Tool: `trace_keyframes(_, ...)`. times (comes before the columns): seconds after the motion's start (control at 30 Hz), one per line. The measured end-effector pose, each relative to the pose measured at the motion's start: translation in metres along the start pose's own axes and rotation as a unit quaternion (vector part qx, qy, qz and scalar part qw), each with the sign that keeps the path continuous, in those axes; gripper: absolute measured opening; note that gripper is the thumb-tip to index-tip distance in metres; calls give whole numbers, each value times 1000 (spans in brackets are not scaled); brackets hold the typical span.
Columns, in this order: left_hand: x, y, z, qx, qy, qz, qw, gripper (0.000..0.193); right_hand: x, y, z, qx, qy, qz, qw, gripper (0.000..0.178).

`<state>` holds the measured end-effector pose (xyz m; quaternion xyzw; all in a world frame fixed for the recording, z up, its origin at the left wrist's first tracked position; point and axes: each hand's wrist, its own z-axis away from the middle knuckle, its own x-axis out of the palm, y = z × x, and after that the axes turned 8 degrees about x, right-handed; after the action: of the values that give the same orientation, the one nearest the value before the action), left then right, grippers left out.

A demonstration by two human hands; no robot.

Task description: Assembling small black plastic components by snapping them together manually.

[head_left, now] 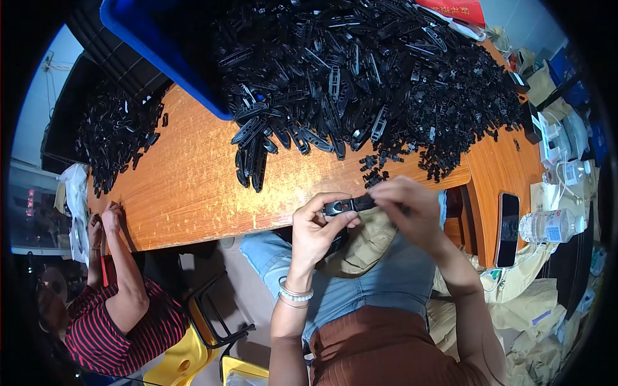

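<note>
My left hand point(318, 225) and my right hand point(405, 206) hold one long black plastic part point(351, 205) between them, just off the front edge of the wooden table point(193, 193) and above my lap. The left fingers pinch its left end; the right fingers cover its right end. A big heap of the same black plastic parts point(380, 83) lies on the table right behind my hands, with several longer slotted pieces at its near edge.
A blue bin point(161, 51) rests at the back left of the heap. A smaller pile of black parts point(119, 135) lies at the table's left end, where another person in a striped shirt point(122, 315) works. A phone point(508, 228) and a water bottle point(552, 226) lie at right.
</note>
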<state>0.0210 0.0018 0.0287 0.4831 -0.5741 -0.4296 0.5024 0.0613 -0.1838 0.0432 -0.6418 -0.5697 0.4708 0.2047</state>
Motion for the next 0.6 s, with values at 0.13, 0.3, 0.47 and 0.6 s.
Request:
trace_keyframes(0.13, 2, 5, 4, -1, -9, 23, 1000, 24, 6, -8, 0, -44, -45, 10, 998, 15)
trace_keyframes(0.3, 4, 2, 7, -37, -3, 55, 998, 22, 8, -4, 3, -91, -40, 101, 990, 17)
trace_keyframes(0.47, 6, -5, 9, -1, 17, 12, 1000, 18, 10, -6, 7, 248, -178, -105, 946, 22)
trace_keyframes(0.6, 1, -4, 11, -49, -7, 32, 998, 16, 19, 10, 21, 210, -145, -151, 955, 26)
